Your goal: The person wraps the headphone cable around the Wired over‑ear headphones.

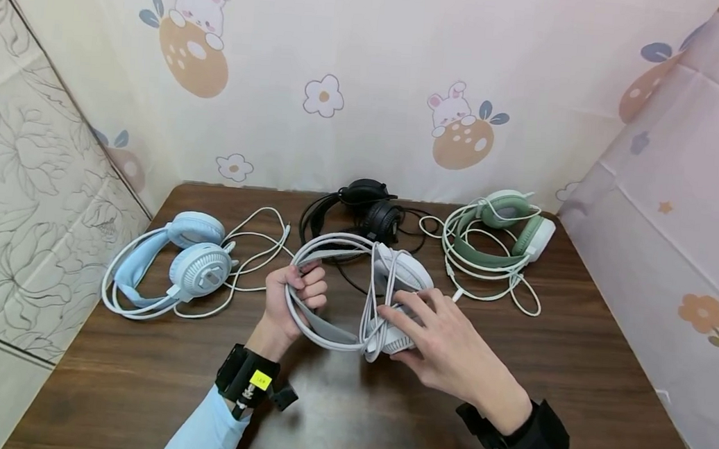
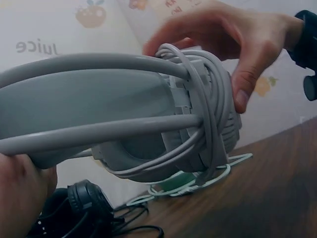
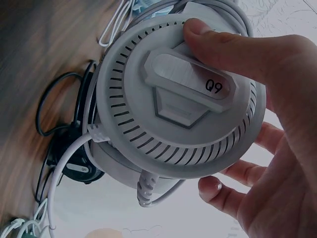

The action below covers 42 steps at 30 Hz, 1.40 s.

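Observation:
Pale grey headphones (image 1: 334, 333) are held up over the middle of the table, headband toward the left and ear cups toward the right. My left hand (image 1: 288, 303) grips the headband, fingers curled round it. At the ear cups, my right hand (image 1: 448, 338) holds on with thumb and fingers. In the right wrist view its thumb lies on the outer face of one ear cup (image 3: 148, 114), marked Q9, with fingertips near the rim. The grey cable (image 2: 210, 99) is wound in several loops around the ear-cup end.
Light blue headphones (image 1: 200, 269) lie at the left, their white cable (image 1: 257, 252) trailing right. Black headphones (image 1: 380, 220) sit behind the grey pair. Green-and-white headphones (image 1: 534, 238) with a looped cable rest at the back right. Patterned cloth (image 1: 384, 52) hangs behind the wooden table (image 1: 345, 425).

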Each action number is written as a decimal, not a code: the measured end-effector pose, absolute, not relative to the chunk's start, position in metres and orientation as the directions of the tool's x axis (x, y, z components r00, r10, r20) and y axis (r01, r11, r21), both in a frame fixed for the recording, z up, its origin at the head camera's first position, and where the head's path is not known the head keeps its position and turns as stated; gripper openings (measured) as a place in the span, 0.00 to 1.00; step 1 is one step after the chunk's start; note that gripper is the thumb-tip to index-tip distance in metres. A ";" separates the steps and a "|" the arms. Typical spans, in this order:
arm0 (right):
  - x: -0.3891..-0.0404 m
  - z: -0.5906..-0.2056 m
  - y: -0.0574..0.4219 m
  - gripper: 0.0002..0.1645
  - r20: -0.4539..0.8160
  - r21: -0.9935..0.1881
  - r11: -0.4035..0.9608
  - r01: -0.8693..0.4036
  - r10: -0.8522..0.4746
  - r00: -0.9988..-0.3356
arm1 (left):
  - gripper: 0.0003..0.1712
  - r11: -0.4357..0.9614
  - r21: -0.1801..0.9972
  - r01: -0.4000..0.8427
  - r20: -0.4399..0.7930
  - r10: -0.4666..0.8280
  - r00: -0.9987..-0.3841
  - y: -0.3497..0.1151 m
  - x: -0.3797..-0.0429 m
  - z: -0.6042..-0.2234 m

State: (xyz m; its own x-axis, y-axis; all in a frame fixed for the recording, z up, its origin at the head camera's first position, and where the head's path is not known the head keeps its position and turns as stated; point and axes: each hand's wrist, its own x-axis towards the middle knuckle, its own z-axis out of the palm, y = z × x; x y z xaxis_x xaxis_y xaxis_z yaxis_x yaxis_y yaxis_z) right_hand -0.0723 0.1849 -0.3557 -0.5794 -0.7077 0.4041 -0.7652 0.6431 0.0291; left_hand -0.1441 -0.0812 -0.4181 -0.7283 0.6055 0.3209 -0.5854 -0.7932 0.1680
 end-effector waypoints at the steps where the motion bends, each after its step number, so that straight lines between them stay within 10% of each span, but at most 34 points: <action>1: -0.072 -0.357 0.185 0.43 0.403 0.029 0.643 -0.765 -0.708 -0.580 | 0.09 -0.792 0.169 -0.587 0.312 0.608 -0.730 -0.081 -0.143 -0.420; 28: -0.068 -0.376 0.204 0.39 0.380 0.034 0.569 -0.821 -0.768 -0.516 | 0.06 -0.482 0.575 -0.661 -0.252 0.664 -0.704 -0.075 -0.128 -0.453; 31: -0.066 -0.375 0.210 0.38 0.398 0.023 0.584 -0.811 -0.750 -0.529 | 0.18 -0.348 0.821 -0.453 -0.180 0.595 -0.783 -0.085 -0.126 -0.451; 34: -0.061 -0.375 0.223 0.37 0.429 0.011 0.615 -0.788 -0.715 -0.552 | 0.32 0.015 0.998 0.062 0.046 0.498 -0.866 -0.108 -0.119 -0.450; 37: -0.056 -0.376 0.242 0.37 0.442 0.002 0.667 -0.745 -0.669 -0.598 | 0.40 0.469 0.726 0.503 0.314 0.425 -0.849 -0.136 -0.106 -0.449; 42: -0.043 -0.384 0.289 0.37 0.449 0.015 0.773 -0.634 -0.571 -0.687 | 0.44 0.790 0.214 0.575 0.507 0.413 -0.756 -0.170 -0.088 -0.447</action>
